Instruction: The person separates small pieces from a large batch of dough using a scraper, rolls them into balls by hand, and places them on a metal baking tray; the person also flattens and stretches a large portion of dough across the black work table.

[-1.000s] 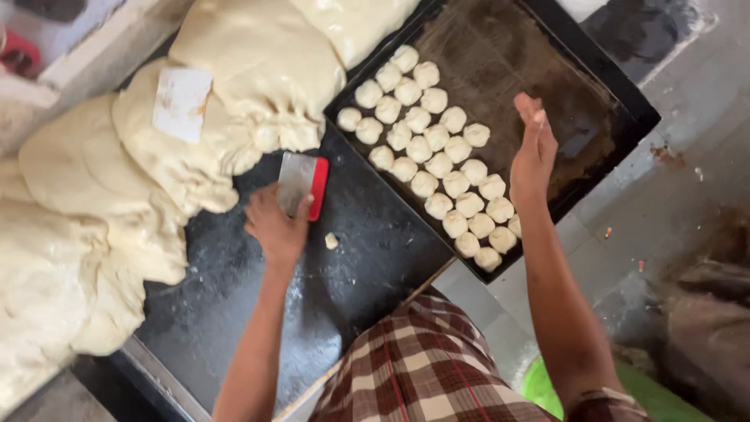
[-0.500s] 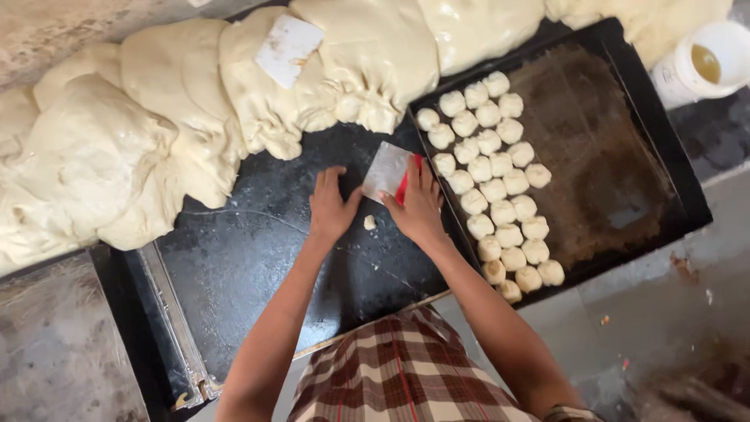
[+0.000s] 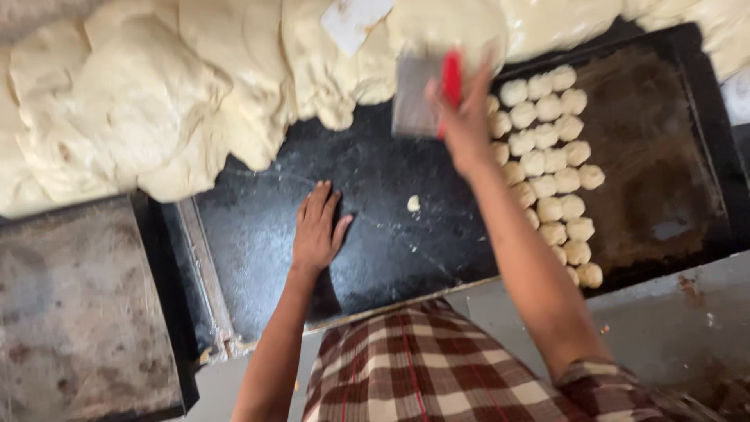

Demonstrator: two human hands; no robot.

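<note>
Left hand: your left hand [image 3: 316, 230] lay flat and open on the dark worktop [image 3: 391, 227], fingers spread a little and pointing away from you; it held nothing.
Right hand: your right hand [image 3: 466, 117] was raised over the far side of the worktop, its fingers closed round the red handle of a dough scraper [image 3: 426, 98].
Scraper: its pale metal blade hung to the left of your fingers, blurred, just in front of the edge of the dough mass [image 3: 195, 86]; you could not tell from this view whether the blade touched the dough.
Dough mass: the big, pale, folded heap ran along the far edge of the worktop from left to right, with a white card-like scraper [image 3: 355, 19] lying on top of it.
Stray piece: one small dough bit [image 3: 413, 203] sat alone on the worktop, between your two hands and apart from both.
Tray: a dark baking tray [image 3: 664, 156] stood just right of the worktop; your right forearm crossed its near left corner.
Dough balls: small dough balls [image 3: 551, 164] stood in close rows along the tray's left part, touching one another; the right part showed brown and greasy.
Near left: a worn grey tray [image 3: 78, 312] lay beside the worktop.
You: your checked shirt [image 3: 422, 367] filled the near edge.
</note>
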